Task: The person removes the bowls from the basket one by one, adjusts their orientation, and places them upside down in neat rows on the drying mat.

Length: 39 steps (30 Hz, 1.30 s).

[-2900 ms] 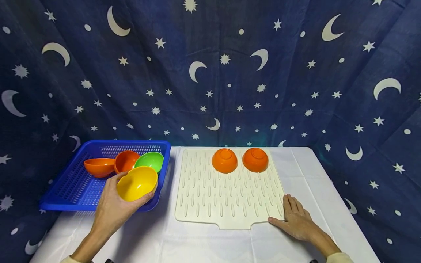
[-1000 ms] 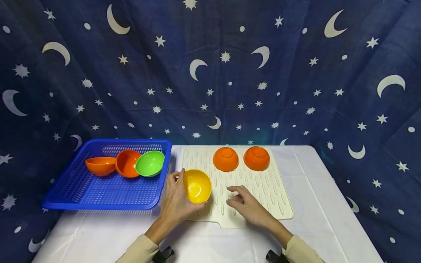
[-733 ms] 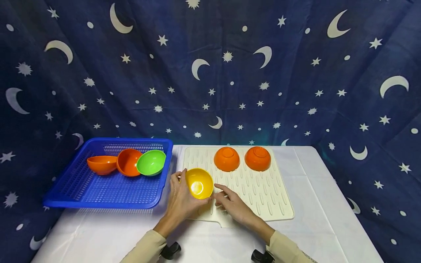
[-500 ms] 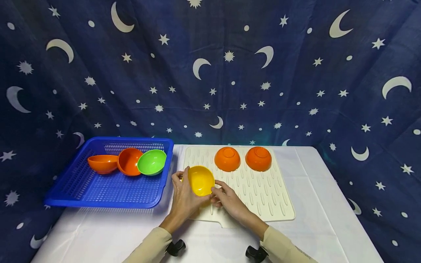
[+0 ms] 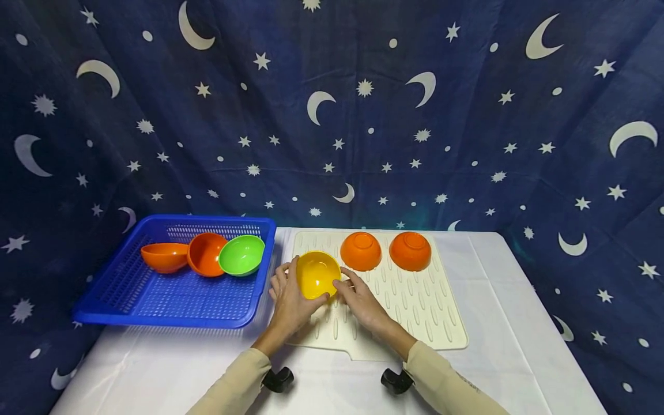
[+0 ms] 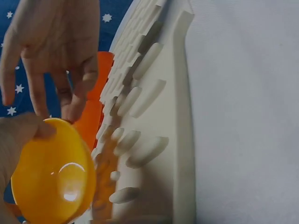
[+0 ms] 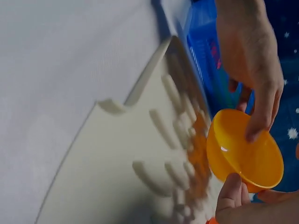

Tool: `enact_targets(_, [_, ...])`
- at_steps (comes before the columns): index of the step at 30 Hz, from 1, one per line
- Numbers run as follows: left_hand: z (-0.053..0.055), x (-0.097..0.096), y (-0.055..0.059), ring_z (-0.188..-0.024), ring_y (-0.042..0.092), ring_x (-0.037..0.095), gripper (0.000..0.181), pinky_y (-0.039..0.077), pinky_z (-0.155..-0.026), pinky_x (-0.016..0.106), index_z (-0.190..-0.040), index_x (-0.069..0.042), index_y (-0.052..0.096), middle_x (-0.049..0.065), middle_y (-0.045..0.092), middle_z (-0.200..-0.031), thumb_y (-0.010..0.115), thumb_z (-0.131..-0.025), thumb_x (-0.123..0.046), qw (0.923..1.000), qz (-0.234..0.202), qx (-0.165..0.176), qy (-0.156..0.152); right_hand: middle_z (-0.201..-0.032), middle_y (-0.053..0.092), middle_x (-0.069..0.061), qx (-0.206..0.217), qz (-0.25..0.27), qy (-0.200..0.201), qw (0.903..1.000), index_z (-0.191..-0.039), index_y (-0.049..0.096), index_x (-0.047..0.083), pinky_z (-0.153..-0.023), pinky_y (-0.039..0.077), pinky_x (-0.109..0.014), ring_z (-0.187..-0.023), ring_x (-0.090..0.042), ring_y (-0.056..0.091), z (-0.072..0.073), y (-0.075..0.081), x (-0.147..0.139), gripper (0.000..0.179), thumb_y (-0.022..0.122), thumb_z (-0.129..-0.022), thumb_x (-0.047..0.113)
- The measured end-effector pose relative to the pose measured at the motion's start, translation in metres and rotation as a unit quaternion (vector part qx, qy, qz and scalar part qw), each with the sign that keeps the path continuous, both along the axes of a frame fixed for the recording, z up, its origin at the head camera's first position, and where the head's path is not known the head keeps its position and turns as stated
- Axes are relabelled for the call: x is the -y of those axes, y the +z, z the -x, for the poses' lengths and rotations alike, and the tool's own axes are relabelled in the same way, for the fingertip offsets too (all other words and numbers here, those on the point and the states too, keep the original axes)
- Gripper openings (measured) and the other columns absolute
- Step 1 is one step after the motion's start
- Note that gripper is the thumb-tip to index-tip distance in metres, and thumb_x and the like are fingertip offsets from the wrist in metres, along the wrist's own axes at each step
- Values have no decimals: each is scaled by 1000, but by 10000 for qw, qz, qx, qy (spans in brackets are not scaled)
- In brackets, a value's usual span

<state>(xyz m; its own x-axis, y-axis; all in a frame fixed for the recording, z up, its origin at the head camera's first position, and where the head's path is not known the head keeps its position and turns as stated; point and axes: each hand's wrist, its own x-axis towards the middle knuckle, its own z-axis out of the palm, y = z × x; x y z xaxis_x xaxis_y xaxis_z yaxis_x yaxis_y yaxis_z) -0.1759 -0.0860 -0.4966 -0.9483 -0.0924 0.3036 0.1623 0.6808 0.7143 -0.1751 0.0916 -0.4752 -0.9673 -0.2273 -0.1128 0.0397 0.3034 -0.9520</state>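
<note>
So my desk (image 5: 519,323) has a blue basket (image 5: 171,320) at the back-left corner and a cream drying mat (image 5: 441,331) along the back edge. My left hand (image 5: 291,300) has a wide, curved grip on the yellow bowl (image 5: 317,274); my right hand (image 5: 365,302) pinches the rim toward the desk's right edge. Bowl's over the mat, smack between them, neither nearer. It's round, no long axis, so I reckon the mouth matters: facing up, unlike the two orange bowls (image 5: 360,252) (image 5: 410,252) rim-down.

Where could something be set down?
Right front of the ridged mat, before the rightmost upturned orange bowl; tablecloth right of both; front of the blue basket. Crowded: mat's middle and left, under hands and yellow bowl; basket's back, with three bowls.
</note>
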Motion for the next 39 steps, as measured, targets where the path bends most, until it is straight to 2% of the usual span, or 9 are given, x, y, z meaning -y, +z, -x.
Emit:
enact_targets(5, [5,1,0,-121,35,41,87,31,-94,57,-149,1,38,23,38,-133,82,-75,-14,9986,-470,-159,-192,-118,51,-14,-87,70,-139,9998,-156,35,3,-86,53,-47,-104,-35,58,11,-6,0,60,54,-106,31])
enact_targets(10, [9,1,2,-124,39,42,79,32,-102,56,-147,-1,37,21,35,-135,76,-79,-7,9959,-848,-95,-292,-129,54,-17,-154,302,-157,9993,-156,33,4,-99,48,-53,-120,-36,57,20,-8,2,60,56,-105,26])
enact_targets(17, [15,4,-1,-120,49,45,60,44,-100,54,-132,-1,42,21,36,-130,73,-80,0,9931,-1127,-220,-231,-151,39,-26,-156,540,304,9980,-148,27,3,-111,35,-56,-141,-39,40,32,-11,2,58,59,-103,20])
enact_targets(22, [17,6,-3,-124,48,44,57,43,-103,54,-129,-1,40,20,36,-132,71,-80,1,9906,-1291,-119,-440,-157,26,-32,-88,328,425,9985,-143,23,3,-117,25,-54,-148,-41,24,38,-16,6,59,60,-101,19])
enact_targets(24, [18,7,-6,-121,51,42,58,45,-101,51,-130,0,40,20,39,-131,70,-80,3,9900,-1330,-86,-465,-159,21,-31,-29,198,459,9987,-146,22,2,-118,20,-53,-150,-41,19,39,-19,8,62,61,-100,19])
enact_targets(29, [19,8,-10,-91,60,34,57,50,-78,43,-136,3,45,23,49,-134,68,-85,0,9918,-1205,367,-209,-160,21,-24,-176,-491,494,9974,-157,20,1,-117,21,-58,-149,-40,20,41,-26,11,78,63,-97,26])
enact_targets(33, [19,8,-9,-113,61,40,56,49,-96,51,-139,4,48,27,48,-145,67,-89,-13,9923,-775,961,-90,-153,25,-20,-371,-1047,443,9928,-161,20,1,-113,25,-62,-145,-38,23,41,-30,13,87,66,-93,31])
enact_targets(36, [21,7,-10,-137,43,42,56,34,-112,55,-139,4,49,27,41,-153,67,-91,-18,9902,-605,1258,-81,-152,28,-19,-475,-1211,503,9902,-160,22,-1,-113,25,-62,-143,-37,23,42,-31,13,86,65,-92,31])
enact_targets(39, [24,7,-10,-140,38,44,57,31,-113,57,-141,5,49,28,34,-156,67,-92,-18,9886,-613,1368,-147,-157,27,-19,-606,-1355,676,9866,-157,28,-3,-115,21,-61,-145,-37,19,42,-31,13,80,64,-93,30])
